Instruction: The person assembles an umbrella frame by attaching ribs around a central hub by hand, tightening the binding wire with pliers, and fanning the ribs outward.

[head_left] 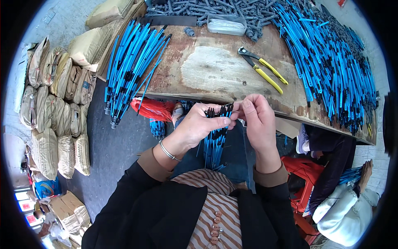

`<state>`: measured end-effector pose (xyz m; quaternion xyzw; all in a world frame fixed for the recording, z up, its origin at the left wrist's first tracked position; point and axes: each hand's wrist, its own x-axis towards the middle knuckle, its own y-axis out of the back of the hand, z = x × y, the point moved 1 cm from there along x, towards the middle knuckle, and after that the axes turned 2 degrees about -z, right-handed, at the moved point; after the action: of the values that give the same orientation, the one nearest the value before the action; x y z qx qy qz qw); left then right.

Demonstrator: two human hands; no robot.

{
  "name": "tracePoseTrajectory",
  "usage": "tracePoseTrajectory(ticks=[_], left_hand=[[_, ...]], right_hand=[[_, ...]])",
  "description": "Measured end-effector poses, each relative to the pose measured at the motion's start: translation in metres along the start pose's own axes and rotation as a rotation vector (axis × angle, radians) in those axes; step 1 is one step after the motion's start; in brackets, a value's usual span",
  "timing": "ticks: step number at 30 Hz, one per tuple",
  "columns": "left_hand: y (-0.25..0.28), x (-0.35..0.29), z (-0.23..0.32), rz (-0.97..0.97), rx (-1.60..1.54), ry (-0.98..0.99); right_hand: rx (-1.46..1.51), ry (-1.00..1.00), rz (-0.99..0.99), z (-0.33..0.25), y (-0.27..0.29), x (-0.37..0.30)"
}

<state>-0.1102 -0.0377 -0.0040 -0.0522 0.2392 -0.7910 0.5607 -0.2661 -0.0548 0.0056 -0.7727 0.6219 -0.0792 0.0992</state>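
My left hand (195, 126) is wrapped around a bundle of thin blue sticks with black ends (214, 145), the black ends pointing up, away from me. Close beside those ends, my right hand (260, 120) pinches with thumb and forefinger. A thin strand seems to run from that pinch to the top of the bundle; its kind is too small to tell. Both hands are held just in front of the near edge of the wooden table (199, 66). Pincers with yellow handles (265, 72) lie on the table beyond my right hand.
More blue sticks are heaped at the table's left (134, 62) and right (331, 66). Grey plastic parts (190, 8) and a clear tray of thin white strips (226, 25) are at the back. Stacked sacks (54, 108) stand left. A co-worker (344, 207) sits at right by red stools (304, 174).
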Motion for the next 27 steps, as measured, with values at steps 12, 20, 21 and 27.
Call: tracePoseTrajectory(ticks=[12, 20, 21, 27], left_hand=[[-0.009, -0.005, 0.007, 0.049, 0.046, 0.068], [0.009, 0.002, -0.003, 0.159, -0.002, 0.041], [0.01, 0.002, -0.003, 0.162, -0.002, 0.042], [0.013, 0.003, -0.004, 0.161, 0.051, 0.051]], right_hand=[[-0.05, 0.111, -0.014, 0.028, 0.001, -0.015], [0.375, -0.093, 0.197, 0.041, -0.017, -0.006], [0.427, -0.093, 0.314, 0.041, -0.02, -0.01], [0.054, -0.006, -0.048, 0.068, -0.005, -0.029]])
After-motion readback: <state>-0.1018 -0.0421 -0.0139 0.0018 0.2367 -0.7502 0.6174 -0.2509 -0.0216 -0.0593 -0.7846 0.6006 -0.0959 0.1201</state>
